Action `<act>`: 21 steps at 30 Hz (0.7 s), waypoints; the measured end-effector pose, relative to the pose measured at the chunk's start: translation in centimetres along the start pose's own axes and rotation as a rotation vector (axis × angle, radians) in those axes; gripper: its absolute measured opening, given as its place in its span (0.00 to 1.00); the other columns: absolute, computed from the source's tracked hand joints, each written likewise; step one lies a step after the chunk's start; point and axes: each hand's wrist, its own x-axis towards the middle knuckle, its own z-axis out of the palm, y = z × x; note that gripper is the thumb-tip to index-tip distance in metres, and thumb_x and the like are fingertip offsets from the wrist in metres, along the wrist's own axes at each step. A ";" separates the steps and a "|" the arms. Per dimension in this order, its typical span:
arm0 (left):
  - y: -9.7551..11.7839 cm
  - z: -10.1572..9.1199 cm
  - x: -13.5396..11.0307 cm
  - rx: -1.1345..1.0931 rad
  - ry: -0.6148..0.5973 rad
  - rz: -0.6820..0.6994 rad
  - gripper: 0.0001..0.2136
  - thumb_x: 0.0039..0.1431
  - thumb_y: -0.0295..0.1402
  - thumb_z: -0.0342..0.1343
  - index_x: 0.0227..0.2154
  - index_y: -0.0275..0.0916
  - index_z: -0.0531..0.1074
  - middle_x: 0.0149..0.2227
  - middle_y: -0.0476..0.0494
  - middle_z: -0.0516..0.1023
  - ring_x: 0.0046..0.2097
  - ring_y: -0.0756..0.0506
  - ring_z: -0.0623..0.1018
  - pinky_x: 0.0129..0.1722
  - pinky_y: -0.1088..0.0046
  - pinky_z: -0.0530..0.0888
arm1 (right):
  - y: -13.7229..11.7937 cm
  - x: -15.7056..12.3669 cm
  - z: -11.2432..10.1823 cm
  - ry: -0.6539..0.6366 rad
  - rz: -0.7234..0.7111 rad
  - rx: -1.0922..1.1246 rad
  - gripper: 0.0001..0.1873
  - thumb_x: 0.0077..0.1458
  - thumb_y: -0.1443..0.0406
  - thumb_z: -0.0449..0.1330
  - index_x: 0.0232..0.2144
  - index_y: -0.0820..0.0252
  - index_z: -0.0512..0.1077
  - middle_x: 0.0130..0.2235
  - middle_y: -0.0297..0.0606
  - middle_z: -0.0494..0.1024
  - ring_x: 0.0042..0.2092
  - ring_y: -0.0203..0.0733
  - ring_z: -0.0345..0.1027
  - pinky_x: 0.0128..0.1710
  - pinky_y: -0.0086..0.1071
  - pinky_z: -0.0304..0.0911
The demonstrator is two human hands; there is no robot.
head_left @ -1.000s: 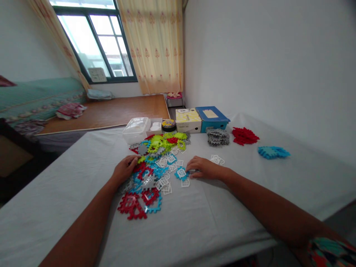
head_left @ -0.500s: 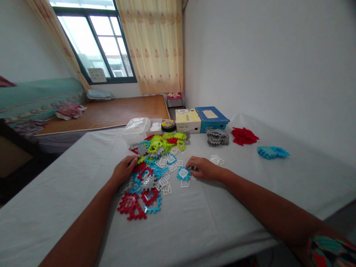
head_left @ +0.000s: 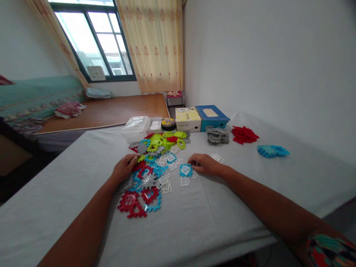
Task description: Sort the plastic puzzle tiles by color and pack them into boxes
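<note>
Resting left hand [head_left: 124,168]: flat, open, on mixed pile of coloured toothed plastic tiles [head_left: 151,148], middle of white-clothed table [head_left: 222,211].
Right hand [head_left: 205,164]: fingers curled, tips touching blue square toothed plastic tile [head_left: 185,170] just right of pile; grip unclear.

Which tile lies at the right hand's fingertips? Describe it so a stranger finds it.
On the white-clothed table, look right of the big heap of coloured toothed plastic tiles, to the right hand. At its fingertips lies a blue toothed square frame with a white lattice square in its middle. Its nearest neighbours are bare white lattice squares without frame.
</note>
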 end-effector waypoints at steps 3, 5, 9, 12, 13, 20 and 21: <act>-0.1 0.0 0.0 -0.001 -0.001 -0.002 0.25 0.60 0.50 0.40 0.43 0.39 0.75 0.47 0.41 0.78 0.50 0.42 0.75 0.55 0.64 0.68 | -0.1 0.3 0.2 0.065 0.030 0.011 0.09 0.51 0.72 0.59 0.36 0.62 0.74 0.35 0.37 0.76 0.32 0.35 0.68 0.35 0.28 0.64; -0.3 0.1 0.0 0.001 -0.003 0.002 0.25 0.60 0.50 0.40 0.43 0.39 0.75 0.47 0.42 0.78 0.50 0.42 0.75 0.55 0.64 0.68 | -0.2 0.5 0.6 0.125 0.063 0.051 0.06 0.53 0.71 0.59 0.34 0.62 0.74 0.33 0.36 0.76 0.32 0.35 0.68 0.35 0.28 0.64; -0.6 0.2 0.0 0.004 0.004 0.009 0.25 0.60 0.50 0.40 0.43 0.40 0.75 0.47 0.43 0.78 0.50 0.42 0.75 0.55 0.64 0.69 | -0.3 0.6 0.9 0.112 0.060 0.108 0.08 0.58 0.65 0.58 0.38 0.60 0.75 0.38 0.38 0.78 0.37 0.38 0.71 0.39 0.31 0.66; -0.4 0.2 0.0 0.007 0.006 0.005 0.25 0.60 0.50 0.40 0.43 0.40 0.75 0.47 0.42 0.78 0.50 0.42 0.75 0.54 0.64 0.69 | -0.1 0.2 0.1 0.034 -0.010 -0.022 0.17 0.53 0.60 0.64 0.45 0.59 0.74 0.46 0.44 0.77 0.46 0.45 0.69 0.48 0.38 0.64; -0.4 0.2 0.0 0.009 0.006 0.003 0.25 0.60 0.50 0.40 0.43 0.39 0.75 0.47 0.42 0.78 0.50 0.42 0.75 0.54 0.64 0.69 | 0.0 0.1 -0.2 -0.008 -0.029 -0.064 0.24 0.49 0.58 0.67 0.47 0.60 0.73 0.48 0.46 0.76 0.49 0.47 0.67 0.50 0.41 0.63; -0.3 0.1 0.0 0.002 0.004 0.008 0.26 0.60 0.50 0.39 0.43 0.38 0.75 0.47 0.41 0.78 0.50 0.42 0.75 0.54 0.64 0.69 | 0.3 -0.2 -0.5 -0.129 -0.029 -0.160 0.21 0.50 0.67 0.65 0.49 0.60 0.73 0.47 0.44 0.77 0.48 0.46 0.69 0.49 0.38 0.63; -0.4 0.1 0.0 0.002 0.005 0.009 0.26 0.60 0.50 0.39 0.43 0.38 0.75 0.47 0.41 0.78 0.50 0.42 0.75 0.55 0.65 0.69 | 0.4 -0.1 -0.3 -0.116 -0.020 -0.166 0.19 0.51 0.69 0.63 0.48 0.60 0.74 0.46 0.44 0.78 0.47 0.45 0.70 0.48 0.37 0.63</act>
